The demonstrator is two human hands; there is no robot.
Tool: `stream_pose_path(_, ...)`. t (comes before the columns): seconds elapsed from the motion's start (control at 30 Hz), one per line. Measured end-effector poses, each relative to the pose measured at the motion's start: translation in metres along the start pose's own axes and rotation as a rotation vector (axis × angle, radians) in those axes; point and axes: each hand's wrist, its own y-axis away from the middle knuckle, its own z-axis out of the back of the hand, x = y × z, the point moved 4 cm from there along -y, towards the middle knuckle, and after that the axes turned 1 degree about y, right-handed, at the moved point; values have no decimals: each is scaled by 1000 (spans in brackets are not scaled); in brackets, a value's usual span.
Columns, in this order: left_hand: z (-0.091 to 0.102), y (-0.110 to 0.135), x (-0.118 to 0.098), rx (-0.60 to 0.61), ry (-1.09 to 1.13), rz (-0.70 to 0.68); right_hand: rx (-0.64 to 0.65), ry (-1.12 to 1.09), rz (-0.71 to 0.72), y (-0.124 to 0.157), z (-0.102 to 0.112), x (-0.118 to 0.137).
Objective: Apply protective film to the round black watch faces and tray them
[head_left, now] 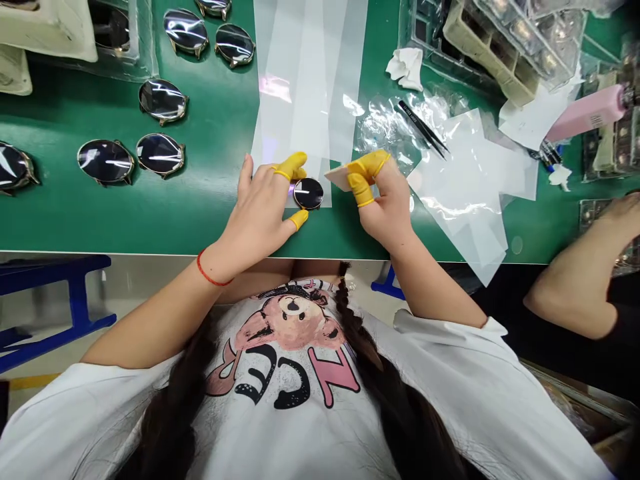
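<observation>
My left hand [259,217] pinches a round watch case [308,193] with a dark glass face and gold rim, using yellow finger cots on its thumb and fingertips. The case rests on the lower end of a translucent film sheet [300,87]. My right hand [385,203] pinches a small flat beige card [337,179] between yellow-cotted fingertips. Its tip is just right of the case, and I cannot tell whether they touch. Several similar round cases [161,155] lie on the green mat [210,207] to the left.
Crumpled clear plastic [395,120] and black tweezers [423,129] lie right of my right hand. Farther back are a white cloth [406,69], a pink bottle [587,113] and stacked trays [510,40]. A co-worker's arm [580,280] reaches in at the right.
</observation>
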Motion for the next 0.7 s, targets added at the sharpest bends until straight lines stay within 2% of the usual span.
stream_pose_path(0.1, 1, 0, 2, 16, 11, 16, 83, 56, 130, 2, -2, 13)
stream_pose_path(0.27, 1, -1, 2, 19, 21, 23, 173, 101, 181, 15, -14, 13)
stream_pose_path(0.33, 1, 0, 2, 8, 23, 26, 160, 127, 223, 22, -15, 11)
stream_pose_path(0.43, 2, 0, 0, -15, 26, 12, 72, 145, 297, 27, -9, 11)
stream_pose_path(0.5, 2, 1, 0, -16, 27, -3, 8, 115, 271, 25, -2, 11)
stream_pose_path(0.57, 2, 0, 0, -6, 19, -8, -17, 69, 165, 17, 6, 8)
stream_pose_path(0.63, 0, -1, 2, -1, 3, -2, 24, 36, 84, 4, 9, 6)
stream_pose_path(0.7, -1, -2, 3, -3, -6, 7, 122, 35, 92, -10, 6, 8)
